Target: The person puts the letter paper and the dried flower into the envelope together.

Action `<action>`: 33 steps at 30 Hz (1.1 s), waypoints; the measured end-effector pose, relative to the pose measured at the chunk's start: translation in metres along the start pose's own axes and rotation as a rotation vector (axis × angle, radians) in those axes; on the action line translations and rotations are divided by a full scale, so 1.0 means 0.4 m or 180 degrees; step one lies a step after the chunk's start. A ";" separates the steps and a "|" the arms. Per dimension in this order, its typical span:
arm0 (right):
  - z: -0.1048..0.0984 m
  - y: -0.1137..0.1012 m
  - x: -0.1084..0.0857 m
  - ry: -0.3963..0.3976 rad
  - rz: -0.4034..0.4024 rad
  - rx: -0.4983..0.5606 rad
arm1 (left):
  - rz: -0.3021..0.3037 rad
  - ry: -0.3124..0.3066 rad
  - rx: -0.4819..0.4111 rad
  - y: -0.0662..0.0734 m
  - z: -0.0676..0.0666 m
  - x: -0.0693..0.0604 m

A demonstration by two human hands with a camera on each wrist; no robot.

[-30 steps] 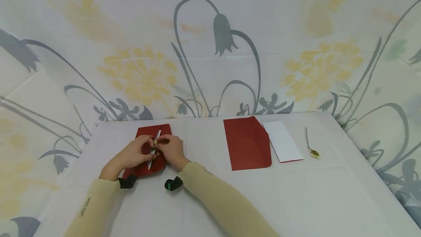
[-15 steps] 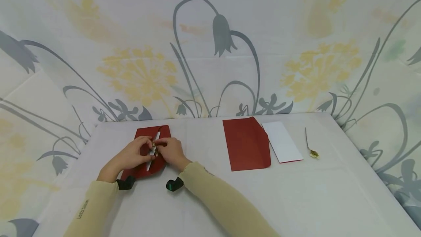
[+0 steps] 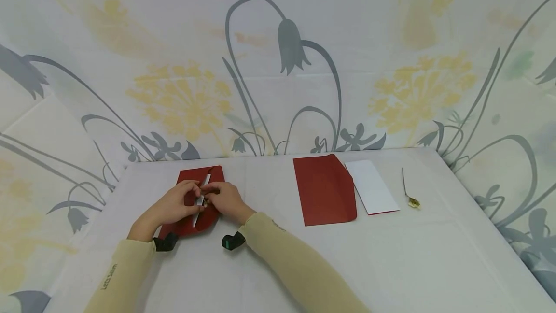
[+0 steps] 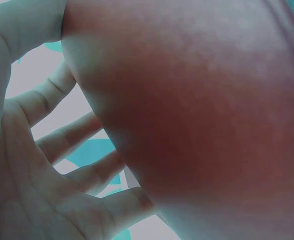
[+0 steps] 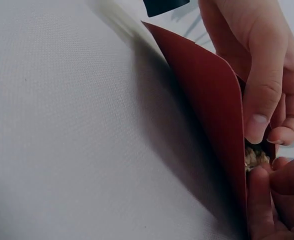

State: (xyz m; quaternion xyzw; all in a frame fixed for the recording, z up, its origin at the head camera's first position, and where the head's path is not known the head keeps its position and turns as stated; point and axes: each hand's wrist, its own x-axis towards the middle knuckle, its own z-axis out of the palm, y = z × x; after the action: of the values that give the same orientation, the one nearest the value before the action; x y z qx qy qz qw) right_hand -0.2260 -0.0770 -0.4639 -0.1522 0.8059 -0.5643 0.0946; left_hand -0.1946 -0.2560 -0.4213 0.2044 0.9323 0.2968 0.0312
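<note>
On the left of the table, a red paper envelope [image 3: 191,175] stands partly gaping, with a white card edge [image 3: 207,179] showing along its opening. My left hand [image 3: 171,204] grips the envelope at that opening, its thumb and fingers set apart. Opposite it, my right hand [image 3: 226,202] pinches a small dried flower [image 5: 257,157] at the mouth; its stem is hidden. In the right wrist view, the left thumb [image 5: 257,128] lies just above the flower. Close to the left wrist camera, the envelope [image 4: 187,130] is blurred and hides the fingertips.
A second red envelope [image 3: 323,190] lies right of centre. Beside it are a folded white card [image 3: 372,187] with a red underside and another dried flower [image 3: 412,202] on a thin stem. Behind the white table [image 3: 278,264] hangs a floral cloth [image 3: 260,62].
Both hands stay at the envelope, with small finger movements around the flower, which sits slightly lower at the opening. The whole head view has shifted a little. Objects on the right stay put.
</note>
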 end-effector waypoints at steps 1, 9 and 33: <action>0.000 0.001 0.000 -0.0021 -0.0005 0.0093 | -0.0006 -0.0003 0.0001 0.000 0.000 0.000; -0.002 0.001 0.006 -0.0275 -0.0078 -0.0057 | -0.0027 -0.0020 0.0017 0.000 0.001 0.002; 0.018 -0.002 -0.010 -0.0016 -0.0362 -0.0365 | -0.0034 -0.0049 -0.0020 0.000 0.003 -0.002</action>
State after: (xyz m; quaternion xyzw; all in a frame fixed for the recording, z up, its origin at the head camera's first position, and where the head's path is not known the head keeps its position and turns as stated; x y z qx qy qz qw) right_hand -0.2197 -0.0823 -0.4657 -0.2043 0.8267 -0.5213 0.0556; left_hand -0.1936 -0.2558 -0.4222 0.2016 0.9322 0.2980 0.0405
